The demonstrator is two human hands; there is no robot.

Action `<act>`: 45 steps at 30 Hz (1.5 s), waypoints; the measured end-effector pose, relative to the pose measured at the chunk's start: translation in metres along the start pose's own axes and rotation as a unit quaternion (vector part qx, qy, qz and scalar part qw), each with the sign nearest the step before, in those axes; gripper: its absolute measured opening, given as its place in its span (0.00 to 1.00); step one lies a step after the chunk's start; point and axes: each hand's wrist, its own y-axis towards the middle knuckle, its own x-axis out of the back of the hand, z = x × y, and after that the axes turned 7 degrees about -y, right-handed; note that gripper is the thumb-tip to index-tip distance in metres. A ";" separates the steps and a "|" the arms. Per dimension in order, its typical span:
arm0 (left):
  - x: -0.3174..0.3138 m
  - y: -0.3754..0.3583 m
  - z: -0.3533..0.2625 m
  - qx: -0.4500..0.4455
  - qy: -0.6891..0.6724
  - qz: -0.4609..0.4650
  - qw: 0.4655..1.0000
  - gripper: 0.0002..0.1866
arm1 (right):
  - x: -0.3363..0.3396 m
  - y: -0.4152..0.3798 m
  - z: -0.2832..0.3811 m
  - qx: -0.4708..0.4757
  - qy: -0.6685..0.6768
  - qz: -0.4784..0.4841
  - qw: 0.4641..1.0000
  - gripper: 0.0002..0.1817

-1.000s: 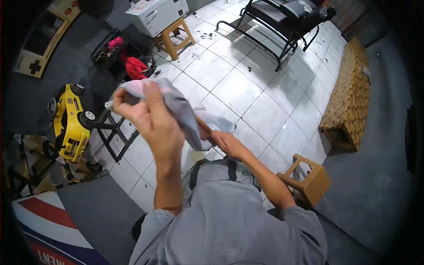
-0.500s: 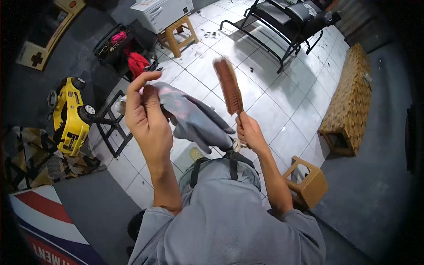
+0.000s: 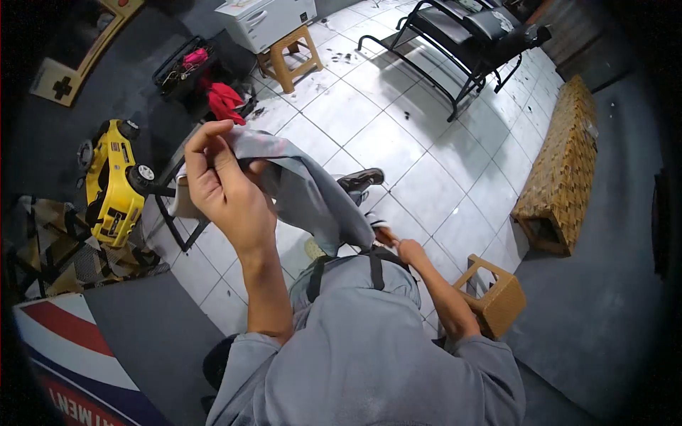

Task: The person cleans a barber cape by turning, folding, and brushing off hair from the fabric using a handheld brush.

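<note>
My left hand [image 3: 231, 192] is raised at centre left, its fingers closed on the edge of a grey cloth [image 3: 305, 188] with a pinkish patch near the top. From there the cloth hangs in folds toward my waist. Lower and to the right, my right hand [image 3: 410, 251] grips the brown handle of a brush [image 3: 386, 236] close to the cloth's lower edge. Most of the bristle end is hidden behind the cloth. Just past the cloth's right side, a dark shoe [image 3: 362, 179] shows above the tiles.
A brown stool [image 3: 497, 295] stands by my right elbow, with a long woven box [image 3: 561, 170] beyond it. A black-framed chair [image 3: 462, 42] is at the back. On the left are a yellow toy car [image 3: 112, 192] and a stool [image 3: 291, 62] under a white chest. Dark tufts dot the tiles.
My right hand has swung the brush down from upright to beside the cloth's lower edge. My left hand has shifted slightly left with the cloth. The dark shoe has come into sight.
</note>
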 end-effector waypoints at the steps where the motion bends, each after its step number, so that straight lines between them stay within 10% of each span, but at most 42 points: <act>1: 0.006 -0.001 0.004 0.010 -0.003 0.015 1.000 0.10 | 0.005 -0.004 -0.007 -0.033 0.008 -0.011 0.999 0.30; 5: 0.002 -0.007 0.010 0.075 -0.008 0.031 0.997 0.09 | 0.051 0.008 -0.009 -0.034 0.186 -0.154 0.970 0.30; 10: -0.014 -0.027 0.016 0.179 -0.033 0.104 0.978 0.10 | 0.221 -0.081 0.123 0.127 0.674 -0.136 0.715 0.28; 17: -0.027 -0.037 0.016 0.135 -0.049 0.175 0.974 0.09 | 0.125 -0.032 0.133 0.187 0.370 -0.184 0.891 0.19; 19: -0.022 -0.024 0.011 0.143 -0.106 0.136 0.975 0.08 | 0.078 -0.019 0.091 0.115 0.034 -0.151 0.981 0.12; 23: -0.018 -0.004 -0.001 0.151 -0.133 0.089 0.975 0.06 | -0.009 -0.014 -0.009 -0.044 0.014 -0.017 0.999 0.27; 26: -0.015 -0.006 -0.003 0.195 -0.117 0.146 0.963 0.05 | -0.003 -0.015 -0.023 -0.110 0.056 -0.086 0.989 0.28; 29: -0.020 -0.016 0.003 0.275 -0.097 0.190 0.937 0.05 | 0.052 -0.012 0.007 0.015 0.280 -0.290 0.915 0.27; 34: -0.030 -0.037 0.014 0.265 -0.038 0.269 0.925 0.04 | 0.197 -0.086 0.118 0.190 0.708 -0.099 0.673 0.27; 39: -0.034 -0.044 0.002 0.229 -0.080 0.330 0.912 0.06 | 0.155 -0.052 0.132 0.268 0.479 -0.243 0.800 0.29; 42: -0.027 -0.040 0.004 0.158 -0.139 0.260 0.943 0.06 | 0.092 -0.019 0.092 0.159 0.322 -0.253 0.898 0.24; 45: -0.015 -0.032 0.004 0.209 -0.338 0.226 0.889 0.05 | 0.008 -0.002 0.015 -0.013 0.090 -0.031 0.995 0.22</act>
